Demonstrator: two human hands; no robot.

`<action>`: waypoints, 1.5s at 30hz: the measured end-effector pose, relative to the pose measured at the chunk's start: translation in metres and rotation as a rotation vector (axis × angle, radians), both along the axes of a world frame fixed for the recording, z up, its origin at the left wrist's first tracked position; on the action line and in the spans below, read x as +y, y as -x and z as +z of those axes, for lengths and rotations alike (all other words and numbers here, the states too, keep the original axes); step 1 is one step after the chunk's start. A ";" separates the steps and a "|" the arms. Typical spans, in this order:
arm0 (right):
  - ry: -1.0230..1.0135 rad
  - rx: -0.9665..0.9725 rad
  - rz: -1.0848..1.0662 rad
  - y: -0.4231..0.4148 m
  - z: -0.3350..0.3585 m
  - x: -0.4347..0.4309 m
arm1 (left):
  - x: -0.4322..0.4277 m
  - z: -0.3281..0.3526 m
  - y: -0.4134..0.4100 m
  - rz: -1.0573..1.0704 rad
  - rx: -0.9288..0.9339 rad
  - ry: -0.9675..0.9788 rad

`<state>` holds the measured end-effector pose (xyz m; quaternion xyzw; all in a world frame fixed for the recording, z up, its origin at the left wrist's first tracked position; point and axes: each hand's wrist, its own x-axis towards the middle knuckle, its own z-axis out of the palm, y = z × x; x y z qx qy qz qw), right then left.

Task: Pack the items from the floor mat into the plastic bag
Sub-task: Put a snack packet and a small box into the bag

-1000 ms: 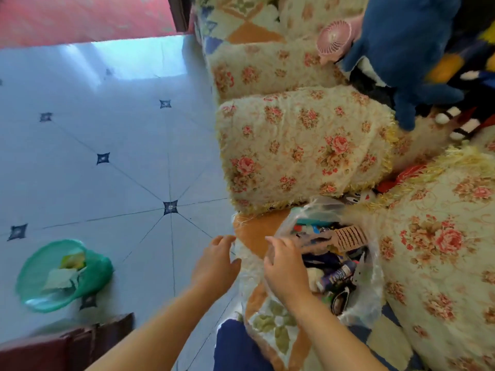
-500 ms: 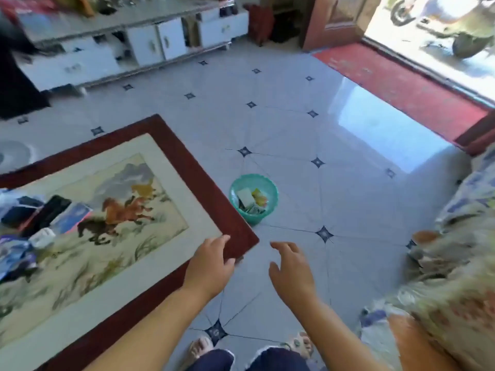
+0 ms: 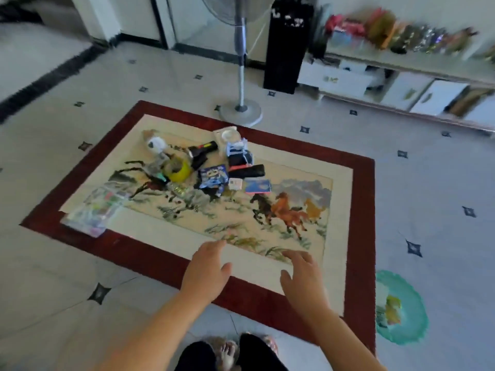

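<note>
Fingers (image 3: 214,246) wide, empty: left hand (image 3: 206,274), right hand (image 3: 305,283); one mat (image 3: 360,236), one torch (image 3: 202,151).

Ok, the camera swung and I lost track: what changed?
The view turned from the sofa to the floor mat; both hands left the plastic bag, and the left hand and right hand now hover open over the mat's near edge. Unchanged: items on the mat, green basket beside it.

Can't read shelf clutter (image 3: 401,33) upper right, all motion smear. Can't make out contents of clear packet (image 3: 91,212) mid-left or teal basket (image 3: 419,311) lower right. Lost top of fan (image 3: 242,62) to upper edge.
</note>
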<state>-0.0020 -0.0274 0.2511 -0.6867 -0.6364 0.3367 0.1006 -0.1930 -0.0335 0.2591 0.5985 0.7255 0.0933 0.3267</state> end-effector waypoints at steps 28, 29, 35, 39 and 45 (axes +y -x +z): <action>0.313 -0.191 0.045 0.172 -0.105 0.233 | 0.238 -0.101 0.170 -0.042 -0.063 0.138; 0.329 -0.207 0.041 0.177 -0.114 0.243 | 0.253 -0.110 0.174 -0.052 -0.055 0.140; 0.374 -0.254 0.002 0.191 -0.174 0.304 | 0.322 -0.176 0.183 -0.147 -0.040 0.157; 0.301 -0.256 -0.042 0.199 -0.216 0.343 | 0.359 -0.221 0.182 -0.224 0.038 0.120; 0.195 -0.199 -0.151 0.204 -0.270 0.369 | 0.401 -0.271 0.176 -0.352 0.197 0.071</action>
